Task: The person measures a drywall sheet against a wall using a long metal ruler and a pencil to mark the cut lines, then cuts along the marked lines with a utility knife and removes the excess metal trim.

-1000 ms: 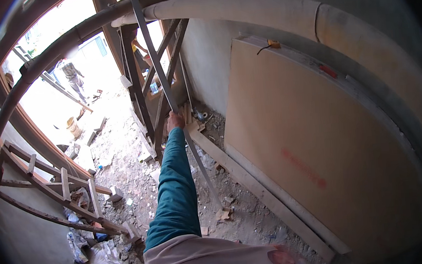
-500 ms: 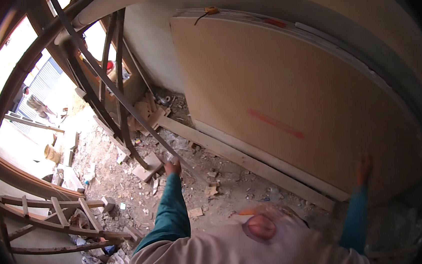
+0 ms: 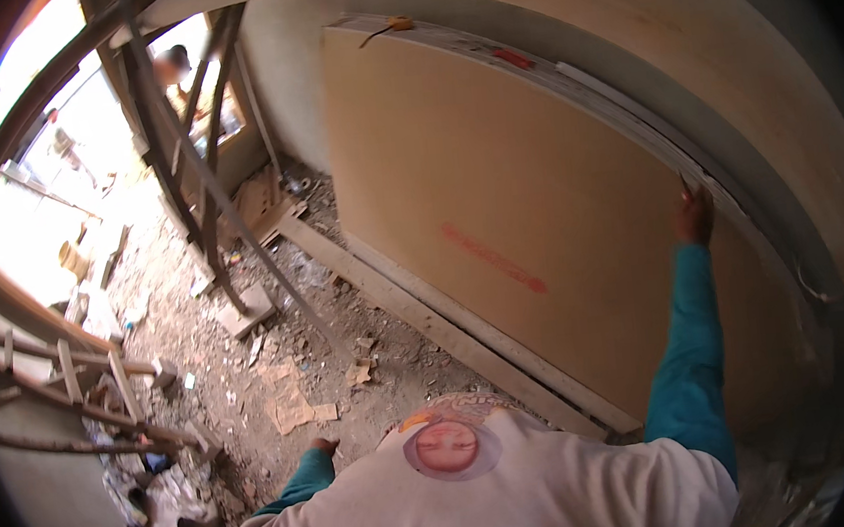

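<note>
My right arm is stretched forward over a stack of large tan boards [image 3: 534, 163] leaning on the wall. My right hand [image 3: 695, 214] is at the top edge of the front board, fingers extended and apart, the fingertips by the edge. Whether it grips the edge is hard to see. Low at my left side hangs my left hand [image 3: 324, 446], apart from the boards. Its fingers are mostly hidden, and nothing shows in it. A faint red mark runs across the front board's face. Left of the boards, a long thin strip [image 3: 225, 195] slants down to the floor.
A yellow tool [image 3: 400, 24] and a red item [image 3: 515, 59] lie on the boards' top edge. A long plank [image 3: 383, 277] runs along their foot. Rubble and cardboard scraps [image 3: 294, 405] litter the floor. Wooden frames [image 3: 71, 380] stand left. People are outside the opening.
My left hand has dropped back from beside the slanting strip to my side. My right hand has moved up the board's face to its top edge. The view has shifted.
</note>
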Tool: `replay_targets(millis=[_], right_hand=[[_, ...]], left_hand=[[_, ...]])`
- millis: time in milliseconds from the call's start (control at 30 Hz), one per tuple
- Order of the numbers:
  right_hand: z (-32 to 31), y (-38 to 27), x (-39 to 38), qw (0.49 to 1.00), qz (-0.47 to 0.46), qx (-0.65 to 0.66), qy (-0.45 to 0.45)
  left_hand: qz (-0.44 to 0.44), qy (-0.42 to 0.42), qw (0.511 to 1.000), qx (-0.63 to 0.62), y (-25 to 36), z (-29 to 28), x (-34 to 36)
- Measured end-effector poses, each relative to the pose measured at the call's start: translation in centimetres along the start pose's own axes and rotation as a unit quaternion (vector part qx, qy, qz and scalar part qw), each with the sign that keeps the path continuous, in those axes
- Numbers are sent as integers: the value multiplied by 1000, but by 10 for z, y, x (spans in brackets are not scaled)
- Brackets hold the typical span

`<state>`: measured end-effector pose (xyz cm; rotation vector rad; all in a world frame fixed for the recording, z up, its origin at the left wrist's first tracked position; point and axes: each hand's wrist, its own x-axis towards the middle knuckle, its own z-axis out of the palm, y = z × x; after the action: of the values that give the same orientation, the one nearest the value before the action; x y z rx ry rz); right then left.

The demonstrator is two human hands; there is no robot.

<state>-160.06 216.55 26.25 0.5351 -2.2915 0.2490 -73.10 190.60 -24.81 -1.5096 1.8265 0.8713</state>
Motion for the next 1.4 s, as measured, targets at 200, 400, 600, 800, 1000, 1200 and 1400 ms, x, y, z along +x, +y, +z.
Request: replay_targets(millis=[200,400,600,800,1000,1200,1400], right_hand=[[38,36,4,997,-42,-52,27],[42,51,7,992,-80,-66,67],[28,52,23,977,-129,-117,125],[18,56,38,990,-101,-98,23],[11,56,36,993,-111,2,30],[-23,48,5,993,-90,75,-25],[-74,26,-30,987,-71,140,-28]], left_hand=[[16,57,986,-155,34,-20,-5],[78,51,994,-55,81,-23,-28],[226,9,954,199,127,-38,2],[376,154,908,-103,222,-119,-51],[565,300,760,-113,411,-244,-160],[728,437,524,-67,594,-349,-284],[743,540,395,19,719,-384,-332]])
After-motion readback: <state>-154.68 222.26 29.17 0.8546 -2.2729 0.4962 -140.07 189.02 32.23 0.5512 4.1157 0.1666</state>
